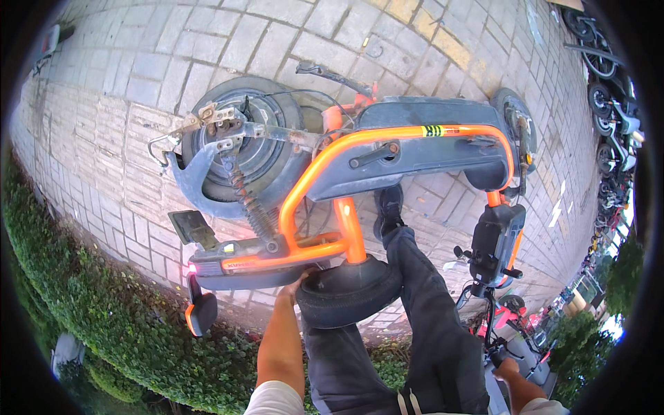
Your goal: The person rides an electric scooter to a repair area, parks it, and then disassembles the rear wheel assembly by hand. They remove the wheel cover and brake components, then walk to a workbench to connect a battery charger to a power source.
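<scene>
An orange and black electric scooter (408, 135) leans over steeply before me, its seat (349, 294) close to my legs. My left hand (299, 283) is closed on the scooter's rear frame beside the seat, its fingertips partly hidden. At the lower right, my right hand (507, 368) is wrapped round the handlebar grip (496, 356). The rear wheel (242, 149) lies at the left, with its axle bracket (228, 128) exposed and a rusty shock-absorber spring (249, 200) beside it. The front wheel (515, 128) is at the far right of the frame. The tail light (192, 268) glows red.
Grey paving bricks (90, 138) surround the scooter. A green hedge (117, 325) runs along the near left side. Several parked two-wheelers (605, 124) line the right edge, and a pink and grey scooter (515, 318) stands near the handlebar. My shoe (389, 207) is beside the frame.
</scene>
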Demonstrator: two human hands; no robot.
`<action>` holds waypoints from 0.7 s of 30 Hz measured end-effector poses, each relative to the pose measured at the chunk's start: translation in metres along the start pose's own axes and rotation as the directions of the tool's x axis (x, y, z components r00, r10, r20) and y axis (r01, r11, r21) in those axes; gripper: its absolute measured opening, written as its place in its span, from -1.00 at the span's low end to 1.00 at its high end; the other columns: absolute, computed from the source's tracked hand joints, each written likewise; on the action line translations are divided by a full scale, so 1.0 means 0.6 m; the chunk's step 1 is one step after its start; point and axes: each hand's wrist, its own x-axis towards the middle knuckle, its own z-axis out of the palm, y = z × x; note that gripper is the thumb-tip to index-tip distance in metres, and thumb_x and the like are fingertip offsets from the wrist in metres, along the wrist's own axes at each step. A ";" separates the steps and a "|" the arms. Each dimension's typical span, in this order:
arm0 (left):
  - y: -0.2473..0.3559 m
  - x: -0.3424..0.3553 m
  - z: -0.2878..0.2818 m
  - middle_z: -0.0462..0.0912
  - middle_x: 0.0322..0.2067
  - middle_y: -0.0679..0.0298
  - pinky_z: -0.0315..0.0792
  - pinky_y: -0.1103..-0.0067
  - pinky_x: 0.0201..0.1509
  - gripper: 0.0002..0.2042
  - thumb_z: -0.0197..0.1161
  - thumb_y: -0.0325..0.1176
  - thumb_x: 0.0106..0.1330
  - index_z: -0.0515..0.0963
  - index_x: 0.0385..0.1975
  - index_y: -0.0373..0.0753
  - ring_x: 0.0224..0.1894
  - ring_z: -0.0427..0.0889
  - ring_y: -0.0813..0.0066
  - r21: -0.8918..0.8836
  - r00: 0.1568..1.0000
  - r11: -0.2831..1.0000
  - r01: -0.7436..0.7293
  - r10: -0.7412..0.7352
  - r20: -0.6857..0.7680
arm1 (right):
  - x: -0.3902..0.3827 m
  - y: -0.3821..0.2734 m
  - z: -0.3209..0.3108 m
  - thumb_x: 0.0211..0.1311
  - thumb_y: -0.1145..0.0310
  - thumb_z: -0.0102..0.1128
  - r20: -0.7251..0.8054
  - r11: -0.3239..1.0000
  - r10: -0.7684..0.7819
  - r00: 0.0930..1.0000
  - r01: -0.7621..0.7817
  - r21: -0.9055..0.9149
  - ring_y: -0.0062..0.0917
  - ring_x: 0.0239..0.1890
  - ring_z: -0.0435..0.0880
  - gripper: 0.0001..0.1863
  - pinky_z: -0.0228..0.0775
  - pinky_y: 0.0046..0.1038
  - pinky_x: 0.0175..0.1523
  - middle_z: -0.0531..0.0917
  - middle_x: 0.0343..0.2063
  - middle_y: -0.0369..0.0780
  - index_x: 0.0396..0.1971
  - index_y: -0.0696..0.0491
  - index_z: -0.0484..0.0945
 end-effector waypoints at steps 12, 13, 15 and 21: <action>0.045 -0.188 0.176 0.65 -0.36 0.07 0.55 0.39 -0.22 -0.62 -0.05 -0.18 0.24 0.53 -0.19 -0.37 -0.38 0.65 0.21 0.123 0.959 0.992 0.028 0.008 -0.282 | -0.109 0.174 -0.089 -0.37 0.31 0.32 -0.298 0.998 -0.043 0.953 0.057 0.038 -0.18 -0.25 0.66 -0.69 0.50 -0.35 -0.08 0.66 -0.40 -0.04 -0.51 0.16 0.64; 0.048 -0.195 0.182 0.65 -0.36 0.07 0.55 0.38 -0.22 -0.63 -0.06 -0.18 0.25 0.53 -0.21 -0.36 -0.38 0.65 0.20 0.155 0.971 0.988 0.002 0.036 -0.238 | -0.125 0.194 -0.096 -0.37 0.33 0.31 -0.391 0.992 -0.077 0.917 0.108 0.058 -0.15 -0.29 0.65 -0.70 0.51 -0.34 -0.09 0.65 -0.42 -0.03 -0.51 0.17 0.64; 0.049 -0.216 0.189 0.65 -0.37 0.08 0.55 0.37 -0.23 -0.64 -0.07 -0.18 0.26 0.54 -0.25 -0.35 -0.38 0.65 0.20 0.201 0.976 0.980 0.014 0.030 -0.215 | -0.154 0.235 -0.112 -0.43 0.39 0.29 -0.500 0.977 -0.025 0.866 0.128 0.172 -0.14 -0.40 0.63 -0.80 0.50 -0.29 -0.16 0.62 -0.56 -0.03 -0.66 0.14 0.61; 0.059 -0.307 0.265 0.65 -0.25 0.09 0.52 0.30 -0.10 -0.55 -0.02 -0.03 0.25 0.55 -0.18 -0.33 -0.27 0.64 0.19 0.433 0.958 0.899 -0.072 0.183 -0.220 | -0.225 0.362 -0.136 -0.58 0.57 0.28 -0.732 0.436 0.295 0.615 0.595 0.675 -0.54 -0.62 0.36 -0.63 0.27 -0.40 -0.47 0.40 -0.69 -0.27 -0.57 0.18 0.38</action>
